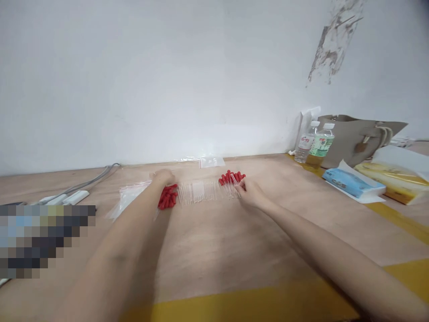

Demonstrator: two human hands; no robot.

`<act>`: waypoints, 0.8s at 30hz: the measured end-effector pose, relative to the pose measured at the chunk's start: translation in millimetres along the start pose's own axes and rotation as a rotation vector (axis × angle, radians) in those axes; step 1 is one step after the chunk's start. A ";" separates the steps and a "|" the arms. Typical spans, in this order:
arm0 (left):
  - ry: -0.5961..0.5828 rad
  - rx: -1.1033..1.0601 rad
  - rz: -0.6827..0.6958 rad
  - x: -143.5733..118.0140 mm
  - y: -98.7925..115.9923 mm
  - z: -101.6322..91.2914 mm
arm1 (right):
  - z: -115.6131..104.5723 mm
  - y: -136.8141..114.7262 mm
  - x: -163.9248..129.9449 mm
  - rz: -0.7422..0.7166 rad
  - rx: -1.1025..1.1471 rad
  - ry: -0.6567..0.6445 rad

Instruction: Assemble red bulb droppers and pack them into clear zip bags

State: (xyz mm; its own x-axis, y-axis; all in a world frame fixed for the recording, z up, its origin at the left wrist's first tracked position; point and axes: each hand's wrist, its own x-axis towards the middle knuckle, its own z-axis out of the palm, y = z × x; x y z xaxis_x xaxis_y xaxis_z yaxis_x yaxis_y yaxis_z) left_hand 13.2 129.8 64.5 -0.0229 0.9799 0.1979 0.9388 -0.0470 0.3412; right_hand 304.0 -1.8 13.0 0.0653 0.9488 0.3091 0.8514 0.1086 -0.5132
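My right hand point(250, 191) is closed in a pinch on a thin clear tube. It sits beside a group of red-ended clear tubes point(231, 179) that look like glass droppers. Left of that group, a row of thin clear tubes point(197, 192) lies side by side on the table. My left hand point(163, 176) is over the far edge of a pile of small red caps point(167, 197); its fingers are blurred and partly hidden, so its grip does not show. Under and beside my left forearm lies a clear plastic bag point(129, 197).
On the right stand two bottles point(321, 143), a grey handbag point(351, 141), a blue tissue pack point(353, 180) and a yellow pack point(395, 179). At left are white plugs point(75, 197) with a grey cable point(90, 180) and a pixelated area. A clear packet point(212, 162) lies by the wall.
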 end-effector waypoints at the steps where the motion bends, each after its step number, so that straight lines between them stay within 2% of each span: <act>1: 0.020 -0.018 -0.002 -4.5 3.2 -4.2 | -0.1 5.0 -5.0 -0.044 0.067 0.029; 4: 0.063 -0.097 0.043 -33.1 13.1 -10.6 | 5.1 10.7 -15.7 -0.177 0.211 0.070; 5: 0.064 -0.149 0.095 -47.7 16.1 -9.2 | 8.1 9.7 -18.0 -0.214 0.228 0.079; 8: 0.034 -0.532 0.353 -99.4 24.0 5.9 | 18.7 2.7 -24.7 -0.322 0.250 0.127; 10: -0.050 -0.685 0.421 -131.9 28.0 21.0 | 24.8 -2.5 -30.9 -0.376 0.274 0.150; 11: -0.148 -0.758 0.423 -145.1 29.7 28.7 | 26.9 -4.9 -34.8 -0.394 0.280 0.152; 13: -0.274 -0.869 0.352 -163.6 31.9 42.3 | 28.3 -9.0 -43.6 -0.423 0.267 0.145; 18: -0.312 -1.015 0.230 -174.0 30.7 60.8 | 24.5 -16.3 -61.5 -0.462 0.194 0.101; 24: -0.200 -0.938 0.330 -176.5 30.5 62.9 | 26.2 -20.9 -69.8 -0.562 0.168 0.053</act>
State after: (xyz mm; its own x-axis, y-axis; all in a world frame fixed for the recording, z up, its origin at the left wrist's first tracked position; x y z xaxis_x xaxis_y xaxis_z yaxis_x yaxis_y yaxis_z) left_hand 67.5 -32.5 -17.8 0.3271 0.9011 0.2846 0.2372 -0.3698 0.8983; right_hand 268.1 -62.5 -18.8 -0.3426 0.7165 0.6077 0.6690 0.6402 -0.3777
